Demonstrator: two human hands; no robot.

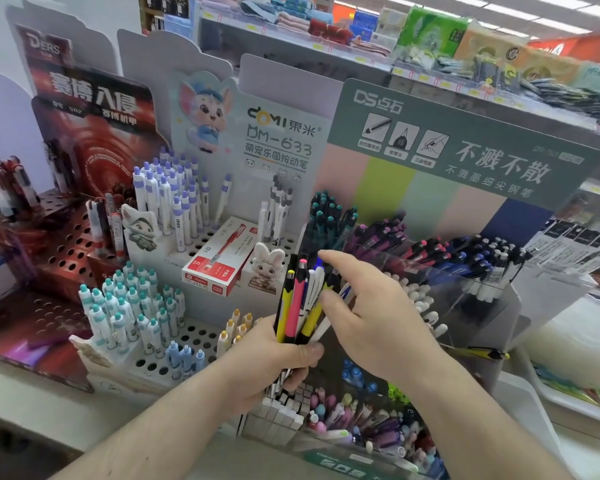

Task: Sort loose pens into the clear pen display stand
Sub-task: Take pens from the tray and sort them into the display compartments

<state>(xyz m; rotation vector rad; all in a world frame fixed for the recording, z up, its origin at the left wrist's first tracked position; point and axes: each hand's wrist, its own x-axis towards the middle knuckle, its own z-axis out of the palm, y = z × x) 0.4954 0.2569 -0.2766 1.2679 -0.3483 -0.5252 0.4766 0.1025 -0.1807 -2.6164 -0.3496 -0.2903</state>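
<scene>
My left hand [278,355] grips a bundle of loose pens [297,306] upright, among them yellow, pink, white and black ones. My right hand [371,313] reaches in from the right at the bundle's top, where thumb and forefinger close on a dark pen [332,280]. Just behind stands the clear pen display stand [478,306], tiered, with rows of teal pens [326,216], purple and pink pens [378,237], dark blue pens [465,258] and white-capped pens [420,299]. A green DS header card [465,140] rises behind it.
A white perforated stand [194,334] to the left holds teal-capped and purple-capped pens, a red pen box [219,261] and cartoon figures. A dark red stand [59,244] sits at far left. Below my hands are bins of small pastel items [361,420]. Shelves of goods run behind.
</scene>
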